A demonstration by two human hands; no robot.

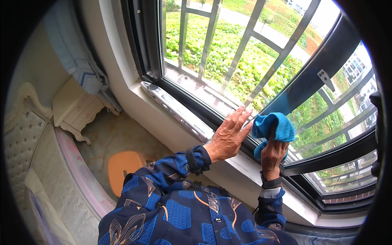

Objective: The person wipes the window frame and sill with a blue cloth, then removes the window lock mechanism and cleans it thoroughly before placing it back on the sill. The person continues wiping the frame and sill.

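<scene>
A blue cloth [277, 125] is bunched in my right hand [273, 154], against the lower part of the dark window frame's upright. Part of the cloth hangs below my fingers. My left hand [231, 134] has its fingers spread and holds nothing; the fingertips reach to the lower edge of the glass pane [196, 65], and I cannot tell whether they press on it. The dark upright [309, 76] of the sliding sash rises beyond the cloth. A white sill [245, 167] runs under both hands.
A long silver-white object [177, 111] lies on the sill left of my left hand. An orange plastic stool [124, 171] stands on the floor. A bed with a tufted headboard [21, 153], a cream nightstand [78, 105] and a blue curtain [69, 46] are at left. Metal bars [242, 55] stand outside the glass.
</scene>
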